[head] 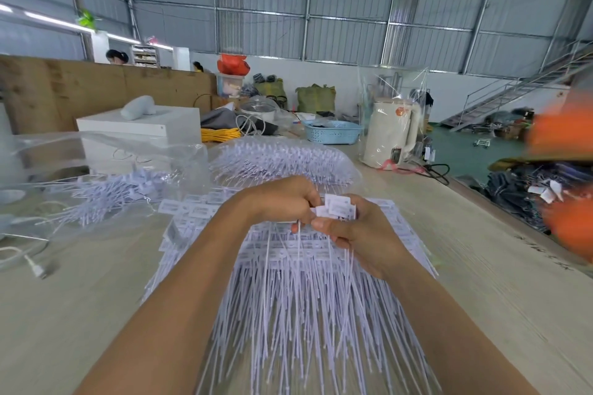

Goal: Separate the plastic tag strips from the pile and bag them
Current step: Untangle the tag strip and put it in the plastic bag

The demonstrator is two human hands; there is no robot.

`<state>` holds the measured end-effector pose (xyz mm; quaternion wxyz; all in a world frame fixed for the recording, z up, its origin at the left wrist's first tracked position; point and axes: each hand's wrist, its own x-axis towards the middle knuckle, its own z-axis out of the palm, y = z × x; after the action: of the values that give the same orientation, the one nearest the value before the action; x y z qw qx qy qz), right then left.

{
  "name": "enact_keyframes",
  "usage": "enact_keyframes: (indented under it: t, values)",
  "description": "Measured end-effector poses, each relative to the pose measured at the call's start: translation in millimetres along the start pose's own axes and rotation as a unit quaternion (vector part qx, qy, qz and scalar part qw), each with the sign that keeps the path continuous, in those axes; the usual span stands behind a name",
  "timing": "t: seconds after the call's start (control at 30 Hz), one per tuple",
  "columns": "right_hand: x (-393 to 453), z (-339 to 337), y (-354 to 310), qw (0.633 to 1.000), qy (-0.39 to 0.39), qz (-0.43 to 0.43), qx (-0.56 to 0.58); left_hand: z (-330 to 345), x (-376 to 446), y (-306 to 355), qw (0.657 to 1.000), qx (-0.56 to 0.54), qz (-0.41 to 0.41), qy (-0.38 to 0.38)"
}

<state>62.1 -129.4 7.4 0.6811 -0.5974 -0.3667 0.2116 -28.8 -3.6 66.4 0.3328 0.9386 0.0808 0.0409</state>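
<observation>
While both hands' fingers pinched one small bunch of tag strips (335, 207), left hand (282, 202) and right hand (359, 231) touching, tails pointed toward the table's near edge.

A pale wooden table (481, 282) carries a broad pile of white plastic tag strips (288, 298) at its middle. To the left lie clear plastic bags (106, 163) with more strips inside, and a white plug and cable (35, 266). Farther back stand a white box (141, 131), a blue basket (332, 131), yellow cord (221, 134) and what looks like a bag-wrapped cream kettle (391, 135).
</observation>
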Motion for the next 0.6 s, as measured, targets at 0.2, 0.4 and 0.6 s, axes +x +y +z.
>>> enact_keyframes:
  t: [0.2, 0.4, 0.6]
  values:
    - [1, -1, -3, 1.000, 0.013, -0.005, 0.009, -8, -3, -9, 0.999, -0.020, -0.015, 0.020]
    - [-1, 1, -7, 0.999, 0.031, 0.020, 0.022, -15, -10, -7, 0.998, 0.035, -0.026, 0.041]
    - [-5, 16, -6, 0.998, -0.034, 0.025, 0.038, -24, -13, 10, 0.952, 0.267, -0.068, 0.132]
